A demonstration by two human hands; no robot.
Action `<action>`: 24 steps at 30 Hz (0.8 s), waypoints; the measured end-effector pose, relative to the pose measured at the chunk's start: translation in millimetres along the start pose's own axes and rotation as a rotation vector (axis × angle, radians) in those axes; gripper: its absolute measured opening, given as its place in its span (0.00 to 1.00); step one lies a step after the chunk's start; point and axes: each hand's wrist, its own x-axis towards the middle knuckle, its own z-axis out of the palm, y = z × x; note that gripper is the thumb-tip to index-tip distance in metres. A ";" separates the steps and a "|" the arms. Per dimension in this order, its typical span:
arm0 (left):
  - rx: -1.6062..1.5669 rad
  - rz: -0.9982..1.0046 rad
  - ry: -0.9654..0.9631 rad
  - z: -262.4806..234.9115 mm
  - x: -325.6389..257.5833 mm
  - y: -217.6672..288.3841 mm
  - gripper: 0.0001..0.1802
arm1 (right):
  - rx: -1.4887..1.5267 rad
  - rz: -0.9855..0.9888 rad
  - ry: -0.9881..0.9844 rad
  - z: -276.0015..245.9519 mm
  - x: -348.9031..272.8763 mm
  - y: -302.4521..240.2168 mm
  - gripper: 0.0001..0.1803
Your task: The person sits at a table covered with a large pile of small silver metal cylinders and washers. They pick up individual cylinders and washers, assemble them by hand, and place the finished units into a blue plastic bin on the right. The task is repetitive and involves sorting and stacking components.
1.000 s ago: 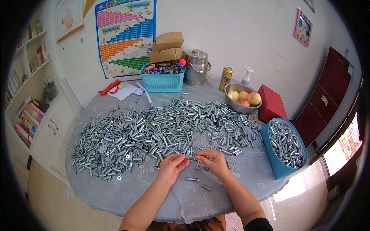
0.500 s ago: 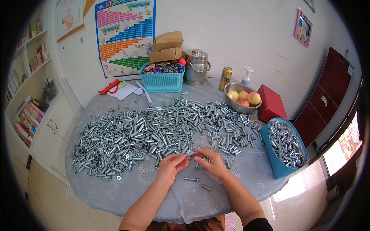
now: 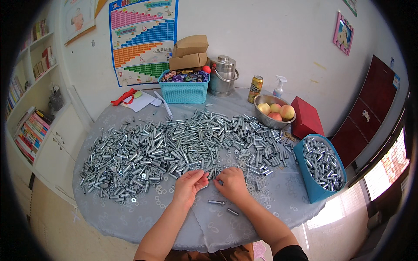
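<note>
My left hand point(image 3: 188, 187) is closed, its fingertips pinching a small silver metal sleeve point(image 3: 203, 188) at the near edge of the heap. Right beside it, my right hand point(image 3: 233, 185) has its fingers curled together; whatever is in them is hidden. A wide heap of loose silver metal sleeves and bolts point(image 3: 150, 148) spreads across the table beyond both hands. Nearer to me, below the right hand, lie a bolt with a sleeve on it point(image 3: 216, 202) and a single short sleeve point(image 3: 233, 212).
Flat washers point(image 3: 160, 191) are scattered on the grey tablecloth point(image 3: 174, 230). A blue bin of sleeves point(image 3: 311, 185) stands at the right edge. Farther back are a steel bowl of fruit point(image 3: 270, 122), a red box point(image 3: 305, 117), a can point(image 3: 255, 89), a steel pot point(image 3: 223, 78) and a turquoise basket point(image 3: 183, 93).
The hands were together at one silver sleeve held between their fingertips. Now they are slightly apart, and the right hand's fingers have curled in and turned downward.
</note>
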 end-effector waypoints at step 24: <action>0.041 -0.079 -0.019 1.7 -0.2 -7.4 0.07 | 0.723 0.376 0.094 -28.4 2.3 -0.3 0.10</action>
